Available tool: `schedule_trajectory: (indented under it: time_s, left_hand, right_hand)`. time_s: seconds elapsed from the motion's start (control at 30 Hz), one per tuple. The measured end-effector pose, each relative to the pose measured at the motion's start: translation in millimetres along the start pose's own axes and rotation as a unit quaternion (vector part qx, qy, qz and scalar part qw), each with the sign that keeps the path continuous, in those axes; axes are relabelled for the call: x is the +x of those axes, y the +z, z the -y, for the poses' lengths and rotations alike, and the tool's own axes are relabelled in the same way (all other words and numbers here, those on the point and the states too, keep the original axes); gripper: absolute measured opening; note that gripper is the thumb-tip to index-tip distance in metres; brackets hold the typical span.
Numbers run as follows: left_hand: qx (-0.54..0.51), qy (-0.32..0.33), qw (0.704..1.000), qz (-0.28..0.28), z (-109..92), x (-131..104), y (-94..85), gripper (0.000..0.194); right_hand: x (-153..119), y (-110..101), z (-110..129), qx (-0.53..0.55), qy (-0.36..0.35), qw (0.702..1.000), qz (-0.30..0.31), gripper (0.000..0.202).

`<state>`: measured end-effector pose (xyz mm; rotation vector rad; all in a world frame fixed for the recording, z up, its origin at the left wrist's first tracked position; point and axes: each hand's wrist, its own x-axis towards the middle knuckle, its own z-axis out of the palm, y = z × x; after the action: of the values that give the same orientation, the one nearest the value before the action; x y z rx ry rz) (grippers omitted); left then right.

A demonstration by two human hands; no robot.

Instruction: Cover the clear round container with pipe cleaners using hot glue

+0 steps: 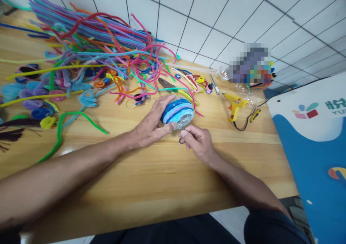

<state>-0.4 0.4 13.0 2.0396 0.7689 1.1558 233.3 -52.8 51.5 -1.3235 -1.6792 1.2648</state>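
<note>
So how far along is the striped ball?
Mostly done, I'd say: blue and purple bands cover most of the ball. In hand: left hand steadies it; right hand holds a small dark item near the greyish end. Remaining: that end, unbanded.

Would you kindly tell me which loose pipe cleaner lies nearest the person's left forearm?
It is the bright green pipe cleaner, bent like a hook; its lower end runs down to the left forearm, while the others lie farther off.

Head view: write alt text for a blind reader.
The left hand holds a striped blue ball at a wooden table, the right hand pinching something small and dark beside it. Colourful pipe cleaners lie heaped left; a yellow glue gun lies right.
</note>
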Motion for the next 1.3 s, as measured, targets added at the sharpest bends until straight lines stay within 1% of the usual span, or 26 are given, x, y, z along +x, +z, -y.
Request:
schedule_trajectory:
  time_s: [0.27,0.47,0.73,1.0,1.3]
  left_hand:
    - [0.002,-0.004,1.000,0.000,6.0,-1.5,2.2,0.084]
    - [-0.006,-0.007,1.000,-0.010,7.9,-2.0,4.1,0.086]
    - [0.001,-0.008,1.000,-0.014,6.7,-0.9,4.7,0.084]
    - [-0.001,0.009,1.000,-0.007,7.1,-1.0,3.9,0.084]
    - [-0.002,-0.001,1.000,0.000,4.1,-0.1,1.8,0.082]
  right_hand:
    - [1.2,0.3,0.7,-0.016,-0.008,1.000,0.001,0.041]
    - [1.3,0.9,2.9,-0.012,-0.012,1.000,0.002,0.038]
    - [1.8,0.2,1.1,-0.012,-0.014,1.000,0.003,0.039]
    - [1.9,0.3,0.8,-0.009,-0.015,1.000,0.006,0.039]
    - [1.3,0.2,-0.7,-0.012,-0.019,1.000,0.001,0.038]
